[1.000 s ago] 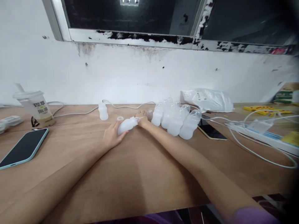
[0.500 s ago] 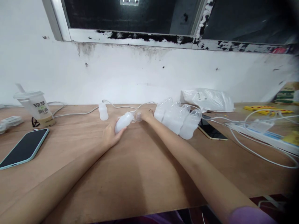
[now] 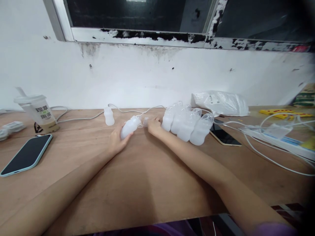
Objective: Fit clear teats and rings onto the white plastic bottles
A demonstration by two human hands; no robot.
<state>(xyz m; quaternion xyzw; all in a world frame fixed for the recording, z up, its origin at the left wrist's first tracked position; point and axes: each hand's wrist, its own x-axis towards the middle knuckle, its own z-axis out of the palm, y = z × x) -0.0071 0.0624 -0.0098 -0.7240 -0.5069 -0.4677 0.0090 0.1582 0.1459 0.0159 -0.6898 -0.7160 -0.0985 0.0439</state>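
Across the near half of the wooden table (image 3: pixel 147 183) both forearms reach forward. Left hand (image 3: pixel 115 141) curls its fingers round a frosted plastic bottle (image 3: pixel 130 127) lying tilted on the wood, neck toward the right hand (image 3: pixel 154 126), whose fingertips pinch a small clear cap (image 3: pixel 145 122) just beside the mouth — capping looks to be the step in hand; seating it would need the bottle steady. Behind — a cluster of similar soft, rounded bottles (image 3: pixel 187 123), one upright bottle (image 3: pixel 109 116), cables.

Phone (image 3: pixel 26 154) left on table (image 3: pixel 147 183), cup (image 3: pixel 38 113) behind; bottles (image 3: pixel 187 123) right (clustered).
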